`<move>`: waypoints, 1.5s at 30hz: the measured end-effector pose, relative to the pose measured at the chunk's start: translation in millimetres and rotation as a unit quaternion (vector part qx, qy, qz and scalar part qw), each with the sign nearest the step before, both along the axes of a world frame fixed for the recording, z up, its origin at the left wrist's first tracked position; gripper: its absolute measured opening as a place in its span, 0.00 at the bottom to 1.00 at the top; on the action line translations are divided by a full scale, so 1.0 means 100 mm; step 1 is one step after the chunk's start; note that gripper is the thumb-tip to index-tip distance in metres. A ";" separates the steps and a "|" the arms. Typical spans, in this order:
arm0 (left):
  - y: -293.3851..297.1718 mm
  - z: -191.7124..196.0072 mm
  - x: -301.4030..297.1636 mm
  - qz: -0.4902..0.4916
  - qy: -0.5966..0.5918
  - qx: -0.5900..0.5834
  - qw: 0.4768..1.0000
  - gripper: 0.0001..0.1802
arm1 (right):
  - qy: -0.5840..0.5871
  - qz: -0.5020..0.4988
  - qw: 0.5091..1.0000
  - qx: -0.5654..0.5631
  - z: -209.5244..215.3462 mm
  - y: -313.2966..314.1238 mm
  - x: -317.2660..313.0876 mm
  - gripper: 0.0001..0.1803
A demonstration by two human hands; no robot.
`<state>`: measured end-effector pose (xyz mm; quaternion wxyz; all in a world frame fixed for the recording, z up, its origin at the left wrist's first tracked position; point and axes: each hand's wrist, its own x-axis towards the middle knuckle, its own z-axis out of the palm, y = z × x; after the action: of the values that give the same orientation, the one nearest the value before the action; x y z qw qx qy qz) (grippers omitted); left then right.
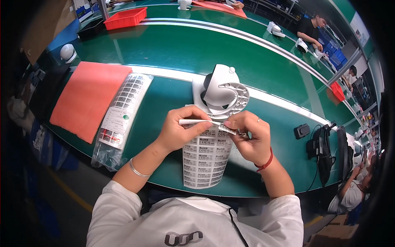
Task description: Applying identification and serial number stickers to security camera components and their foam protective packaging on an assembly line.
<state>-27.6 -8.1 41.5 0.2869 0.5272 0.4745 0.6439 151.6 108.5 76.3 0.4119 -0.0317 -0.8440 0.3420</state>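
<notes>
A sheet of printed labels (202, 158) hangs over the near part of the green bench in front of me, its top edge folded into a narrow white strip. My left hand (185, 125) pinches that strip between thumb and fingers. At the strip's right end, the thumb and fingertips of my right hand (251, 133) are closed on a small label (225, 128); whether it has come off the backing I cannot tell. Just beyond both hands stands a white camera-like device (222, 88) with its curved, hollow base facing me.
Left of me lie an orange foam sheet (88, 99) and a bagged stack of labels (123, 107). A black handheld device (301, 131) and cables are on the right. Across the green conveyor (164, 45) sits a red tray (125, 18); co-workers handle similar white units at the far right.
</notes>
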 end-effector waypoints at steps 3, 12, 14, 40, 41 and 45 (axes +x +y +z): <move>0.00 0.01 0.00 0.013 0.010 -0.009 1.000 0.06 | -0.025 -0.013 0.999 0.022 0.06 0.02 0.05 0.08; -0.01 0.11 -0.01 0.060 0.040 -0.002 0.997 0.06 | 0.147 -0.119 0.980 -0.055 0.37 0.15 0.41 0.27; -0.01 0.13 0.01 0.061 0.050 -0.007 0.997 0.07 | 0.142 -0.108 0.982 -0.062 0.35 0.14 0.44 0.24; 0.00 0.15 0.03 0.105 0.129 -0.053 0.985 0.10 | -0.090 -0.082 0.986 0.115 0.35 -0.03 0.24 0.13; 0.00 0.15 0.03 0.104 0.129 -0.054 0.985 0.10 | -0.092 -0.083 0.986 0.115 0.35 -0.03 0.25 0.13; 0.00 0.14 -0.04 0.046 0.176 -0.071 0.981 0.13 | -0.016 -0.132 0.983 0.127 0.38 0.03 0.25 0.14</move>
<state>-31.7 -8.0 55.1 0.2055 0.5878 0.5861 0.5183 176.9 112.0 114.1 0.4406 -0.0953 -0.8754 0.1743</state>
